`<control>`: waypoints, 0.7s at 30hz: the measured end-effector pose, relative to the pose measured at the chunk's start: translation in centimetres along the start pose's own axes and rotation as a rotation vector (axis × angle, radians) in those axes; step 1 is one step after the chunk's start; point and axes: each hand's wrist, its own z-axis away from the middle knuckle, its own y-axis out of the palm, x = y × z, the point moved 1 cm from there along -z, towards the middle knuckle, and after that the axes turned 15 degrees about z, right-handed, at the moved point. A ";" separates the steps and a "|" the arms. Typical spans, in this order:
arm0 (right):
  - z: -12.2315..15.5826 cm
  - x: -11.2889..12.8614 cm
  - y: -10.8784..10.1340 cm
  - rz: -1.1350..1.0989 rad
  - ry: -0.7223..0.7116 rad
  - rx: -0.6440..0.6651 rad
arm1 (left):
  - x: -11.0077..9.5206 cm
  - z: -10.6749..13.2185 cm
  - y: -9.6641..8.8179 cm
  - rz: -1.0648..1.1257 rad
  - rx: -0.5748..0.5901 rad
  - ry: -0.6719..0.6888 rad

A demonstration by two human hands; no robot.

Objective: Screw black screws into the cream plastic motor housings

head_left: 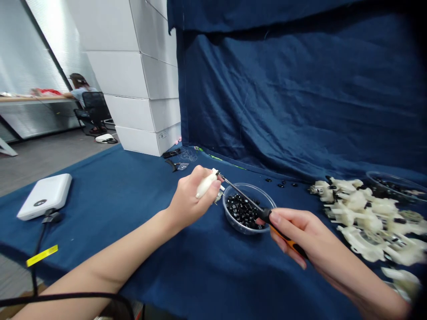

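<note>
The left hand (188,200) is closed around a small white plastic part (207,184), while the right hand (296,233) wraps its fingers around an orange-and-black screwdriver (288,240). The screwdriver's steel shaft (240,192) crosses above a clear plastic bowl (233,218) of small black pieces (243,212), its tip reaching the white part (exactly where it seats is too small to tell). To the right, white plastic assemblies (362,218) lie heaped on the blue cloth-covered counter (110,191), beside a second clear bowl (396,186). A white power bank (45,197) sits at the left.
</note>
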 end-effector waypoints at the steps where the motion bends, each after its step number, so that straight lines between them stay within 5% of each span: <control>1: 0.0 0.0 -0.1 0.010 -0.013 -0.064 | 0.0 -0.1 0.1 -0.007 -0.013 0.029; 6: 0.4 -0.6 0.3 0.755 -0.421 -0.865 | -0.3 0.1 0.7 -0.082 -0.059 0.024; 8: 0.5 -0.9 0.5 0.999 -0.526 -1.000 | -0.5 0.3 0.7 -0.087 -0.077 0.013; 10: 0.4 -1.0 0.4 0.935 -0.548 -0.918 | -0.6 0.3 0.6 -0.087 -0.072 0.019; 15: 0.0 -0.7 -0.3 0.176 -0.093 -0.070 | -0.1 0.1 0.1 -0.057 0.012 0.119; 16: 0.0 -0.6 -0.3 0.093 -0.030 0.014 | -0.1 0.2 0.1 -0.044 0.007 0.122; 18: 0.0 -0.4 -0.3 0.099 -0.061 -0.076 | 0.0 0.2 0.3 -0.037 -0.031 0.072; 21: 0.1 -0.5 0.0 0.543 -0.338 -0.582 | -0.2 0.5 0.8 -0.047 -0.072 -0.050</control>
